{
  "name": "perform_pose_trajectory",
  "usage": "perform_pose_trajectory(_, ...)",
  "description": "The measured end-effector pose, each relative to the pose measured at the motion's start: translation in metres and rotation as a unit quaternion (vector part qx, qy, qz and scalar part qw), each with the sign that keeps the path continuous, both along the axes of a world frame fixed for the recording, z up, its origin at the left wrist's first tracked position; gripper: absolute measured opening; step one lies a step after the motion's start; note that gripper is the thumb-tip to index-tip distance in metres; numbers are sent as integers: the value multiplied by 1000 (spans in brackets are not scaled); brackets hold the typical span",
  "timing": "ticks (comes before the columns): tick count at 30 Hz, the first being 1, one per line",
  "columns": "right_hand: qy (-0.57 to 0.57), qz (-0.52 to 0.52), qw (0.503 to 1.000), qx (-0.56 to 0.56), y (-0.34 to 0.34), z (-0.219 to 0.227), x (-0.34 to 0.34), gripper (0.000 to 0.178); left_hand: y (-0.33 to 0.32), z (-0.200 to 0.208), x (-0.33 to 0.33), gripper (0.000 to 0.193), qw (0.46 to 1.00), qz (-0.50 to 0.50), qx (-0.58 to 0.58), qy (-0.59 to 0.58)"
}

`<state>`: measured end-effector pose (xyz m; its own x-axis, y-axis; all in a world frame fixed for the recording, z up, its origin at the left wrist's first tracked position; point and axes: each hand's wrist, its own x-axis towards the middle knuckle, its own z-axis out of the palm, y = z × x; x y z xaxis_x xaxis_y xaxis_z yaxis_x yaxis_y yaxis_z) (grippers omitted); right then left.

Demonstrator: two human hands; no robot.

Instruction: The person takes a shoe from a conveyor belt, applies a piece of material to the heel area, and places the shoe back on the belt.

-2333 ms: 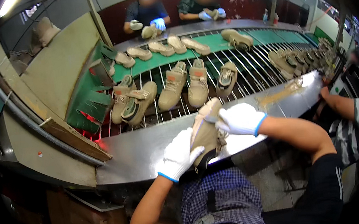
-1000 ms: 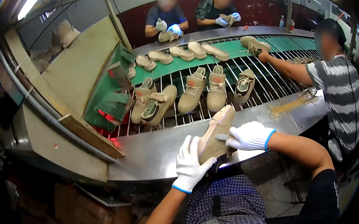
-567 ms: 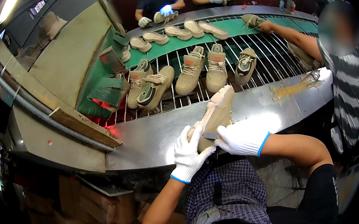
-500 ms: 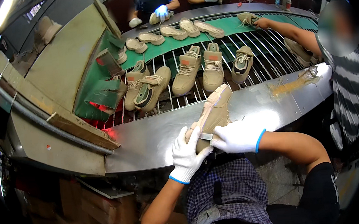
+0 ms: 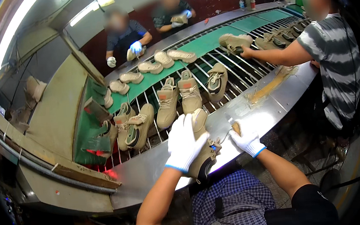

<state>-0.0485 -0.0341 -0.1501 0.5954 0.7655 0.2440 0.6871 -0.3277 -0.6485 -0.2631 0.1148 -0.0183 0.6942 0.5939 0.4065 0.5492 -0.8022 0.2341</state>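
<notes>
A beige lace-up shoe (image 5: 200,160) is over the near metal ledge, toe pointing away from me and laces to the right. My left hand (image 5: 186,139), in a white knit glove with a blue cuff, is closed over its left side and hides part of the upper. To the right of the shoe, my right hand (image 5: 246,141), gloved the same way, grips a small tool with a brown handle (image 5: 235,127). Its short pale tip points away from me, and I cannot make out its exact kind. The right hand is apart from the shoe.
Beyond the metal ledge (image 5: 142,175), several beige shoes (image 5: 167,103) stand on a rack of metal bars. Loose soles (image 5: 150,67) lie on the green belt (image 5: 208,48). A person on the right (image 5: 337,51) holds another shoe (image 5: 234,43); two people work across the line.
The shoe has turned from sole showing to laces showing. My right hand has come away from it to the right with the tool. The view has shifted; the right-hand co-worker now lifts a shoe.
</notes>
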Motion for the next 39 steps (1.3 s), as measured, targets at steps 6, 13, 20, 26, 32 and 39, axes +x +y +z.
perform_pose_trajectory(6,17,9,1000,4,7,16,-4,56,44,-30,69,66,986,53,-61,148)
perform_pose_trajectory(13,32,29,998,43,2,2,6,52,-21,74,-13,85,987,-16,85,-138)
perform_pose_trajectory(20,451,128,883,-33,19,21,-8,51,-65,16,-161,92,994,70,-85,-4)
perform_pose_trajectory(26,122,228,958,-121,15,77,-45,60,-59,-18,-141,73,958,104,-257,-67)
perform_pose_trajectory(32,-50,376,885,-268,35,169,-72,53,-11,-17,-108,54,932,71,-353,-32)
perform_pose_trajectory(39,-128,375,859,-323,67,179,-67,49,-9,-26,-92,48,930,65,-359,-48)
